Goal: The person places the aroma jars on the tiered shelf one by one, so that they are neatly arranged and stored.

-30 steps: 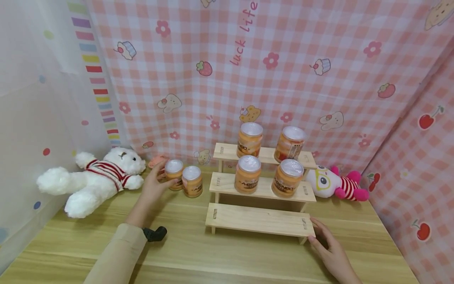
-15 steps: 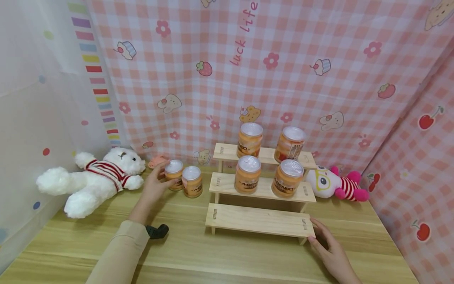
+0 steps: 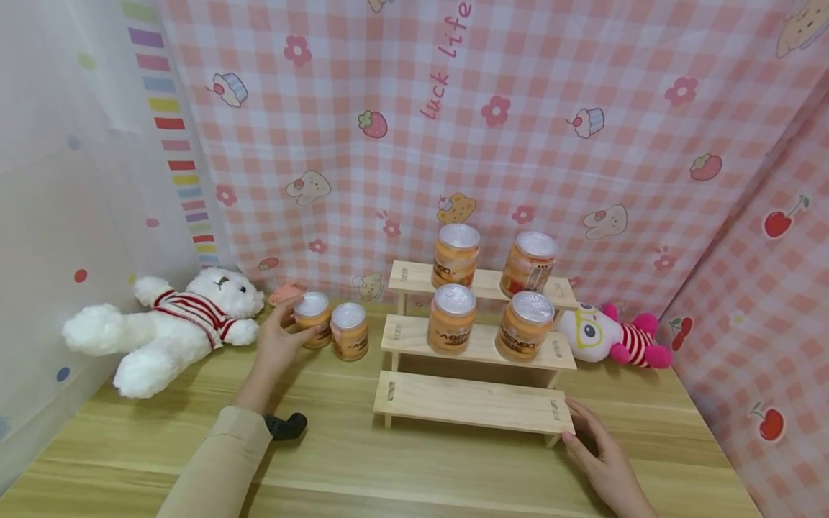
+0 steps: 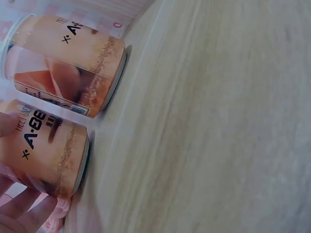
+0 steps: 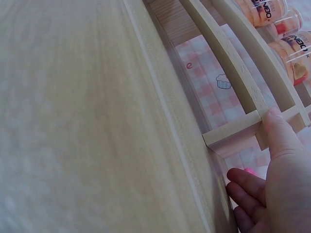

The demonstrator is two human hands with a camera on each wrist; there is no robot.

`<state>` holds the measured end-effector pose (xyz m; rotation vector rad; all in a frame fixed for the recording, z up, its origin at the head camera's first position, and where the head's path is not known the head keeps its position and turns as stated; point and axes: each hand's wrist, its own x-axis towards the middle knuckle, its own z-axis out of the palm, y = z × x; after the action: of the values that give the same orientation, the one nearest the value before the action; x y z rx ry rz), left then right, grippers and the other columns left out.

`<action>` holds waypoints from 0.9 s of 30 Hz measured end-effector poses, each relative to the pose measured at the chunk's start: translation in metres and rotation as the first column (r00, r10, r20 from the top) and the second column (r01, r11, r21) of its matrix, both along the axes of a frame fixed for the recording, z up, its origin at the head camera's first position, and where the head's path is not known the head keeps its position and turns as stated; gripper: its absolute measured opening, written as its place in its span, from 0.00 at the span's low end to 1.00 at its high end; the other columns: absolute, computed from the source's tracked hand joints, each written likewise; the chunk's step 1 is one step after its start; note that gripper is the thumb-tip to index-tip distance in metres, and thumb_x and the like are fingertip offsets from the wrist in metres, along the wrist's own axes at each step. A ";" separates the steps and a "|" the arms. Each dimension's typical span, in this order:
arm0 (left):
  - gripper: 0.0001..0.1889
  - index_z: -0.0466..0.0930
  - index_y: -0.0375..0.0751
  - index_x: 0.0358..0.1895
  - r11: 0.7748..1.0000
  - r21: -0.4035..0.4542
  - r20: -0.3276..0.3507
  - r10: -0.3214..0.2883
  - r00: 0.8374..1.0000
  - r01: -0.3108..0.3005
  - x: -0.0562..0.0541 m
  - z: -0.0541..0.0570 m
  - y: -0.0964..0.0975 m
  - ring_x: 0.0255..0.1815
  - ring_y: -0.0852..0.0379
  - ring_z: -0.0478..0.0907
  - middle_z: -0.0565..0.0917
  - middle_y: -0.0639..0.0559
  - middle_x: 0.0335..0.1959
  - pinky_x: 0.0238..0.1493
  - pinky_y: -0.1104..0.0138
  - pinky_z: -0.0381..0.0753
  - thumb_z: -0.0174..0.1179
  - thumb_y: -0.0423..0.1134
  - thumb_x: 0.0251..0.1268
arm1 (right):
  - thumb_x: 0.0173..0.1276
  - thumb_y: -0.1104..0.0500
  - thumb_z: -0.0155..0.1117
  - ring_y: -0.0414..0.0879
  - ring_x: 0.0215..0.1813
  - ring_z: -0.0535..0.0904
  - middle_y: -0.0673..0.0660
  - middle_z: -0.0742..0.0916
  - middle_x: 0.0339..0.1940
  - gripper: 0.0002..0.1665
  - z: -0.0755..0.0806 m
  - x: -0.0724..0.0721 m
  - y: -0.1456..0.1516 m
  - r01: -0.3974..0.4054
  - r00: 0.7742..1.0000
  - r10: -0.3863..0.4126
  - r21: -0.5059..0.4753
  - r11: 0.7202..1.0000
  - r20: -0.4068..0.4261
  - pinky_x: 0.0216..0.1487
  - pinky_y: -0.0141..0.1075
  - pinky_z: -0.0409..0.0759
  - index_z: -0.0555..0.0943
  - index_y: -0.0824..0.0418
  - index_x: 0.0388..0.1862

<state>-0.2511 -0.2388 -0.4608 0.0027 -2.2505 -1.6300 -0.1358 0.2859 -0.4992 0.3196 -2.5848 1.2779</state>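
My left hand (image 3: 280, 338) holds an orange can (image 3: 314, 321) with a silvery lid, thumb and fingers around its sides; the can stands upright on the table. A matching can (image 3: 350, 332) stands just right of it. In the left wrist view both labels show black lettering, and a fingertip overlaps the held can (image 4: 43, 145). At the front right, my right hand (image 3: 601, 453) grips the end of the lowest step of a wooden tiered shelf (image 3: 473, 403). Its thumb (image 5: 279, 131) presses the step's front edge in the right wrist view, other fingers curled below.
Two cans stand on the shelf's middle step, including one at left (image 3: 452, 320), and two more on the top step. A white teddy bear (image 3: 188, 324) lies at left, a pink-striped plush toy (image 3: 618, 334) at right. Behind hangs a checked curtain (image 3: 311, 144).
The held can has shifted slightly left with my left hand, and the gap to the neighbouring can has widened a little. My right hand stays at the shelf's end.
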 end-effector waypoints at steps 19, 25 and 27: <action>0.32 0.75 0.34 0.60 0.984 -0.072 -0.141 0.149 0.979 -0.160 0.013 0.026 -0.001 0.48 0.42 0.77 0.77 0.37 0.57 0.45 0.73 0.78 0.72 0.25 0.47 | 0.70 0.63 0.60 0.32 0.50 0.75 0.63 0.83 0.51 0.28 0.001 -0.001 -0.002 0.002 1.000 -0.002 -0.010 1.000 -0.001 0.48 0.17 0.67 0.68 0.59 0.68; 0.32 0.74 0.34 0.61 0.986 -0.075 -0.130 0.141 0.981 -0.151 0.026 0.038 0.001 0.49 0.42 0.77 0.79 0.32 0.52 0.43 0.73 0.79 0.72 0.25 0.48 | 0.70 0.64 0.60 0.32 0.50 0.75 0.62 0.83 0.50 0.28 0.000 -0.001 -0.001 -0.003 1.000 0.003 -0.013 1.000 -0.007 0.49 0.17 0.66 0.68 0.59 0.69; 0.32 0.74 0.34 0.61 0.985 -0.091 -0.134 0.136 0.982 -0.148 0.031 0.042 0.002 0.50 0.41 0.78 0.79 0.31 0.52 0.44 0.70 0.80 0.73 0.26 0.48 | 0.70 0.64 0.60 0.32 0.50 0.75 0.61 0.83 0.50 0.28 -0.001 0.000 -0.001 0.000 1.000 0.000 -0.010 1.000 -0.005 0.49 0.17 0.66 0.68 0.59 0.69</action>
<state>-0.2204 -0.2366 -0.4188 0.0325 -2.1801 -1.4020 -0.1362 0.2852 -0.4999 0.3204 -2.5732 1.2875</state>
